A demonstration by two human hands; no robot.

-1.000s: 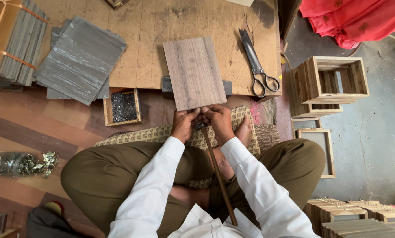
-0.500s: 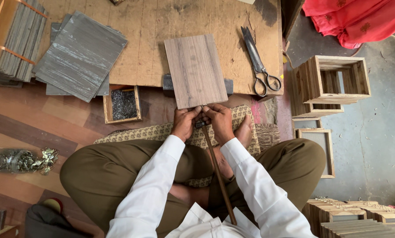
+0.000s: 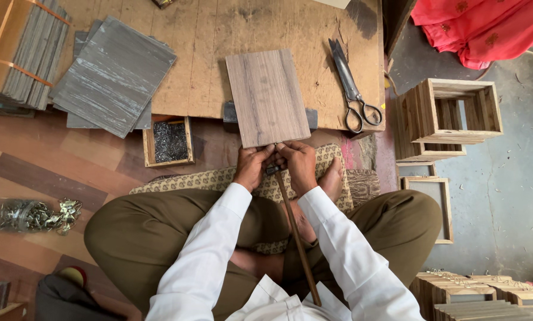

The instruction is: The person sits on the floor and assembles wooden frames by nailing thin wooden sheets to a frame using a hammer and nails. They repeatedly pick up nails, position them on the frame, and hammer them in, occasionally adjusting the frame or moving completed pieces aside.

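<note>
Left hand (image 3: 253, 167) and right hand (image 3: 299, 166) are closed together on the near edge of the wooden panel (image 3: 267, 97), which lies on the plywood board (image 3: 213, 65). A hammer (image 3: 295, 235), possibly gripped too, runs beneath them. Scissors (image 3: 352, 89) lie just beside.

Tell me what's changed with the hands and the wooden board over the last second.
Hardly anything. Both the left hand and the right hand stay pressed together at the near edge of the wooden board, with the long thin stick between them. The scissors and the small box of nails lie where they were.
</note>
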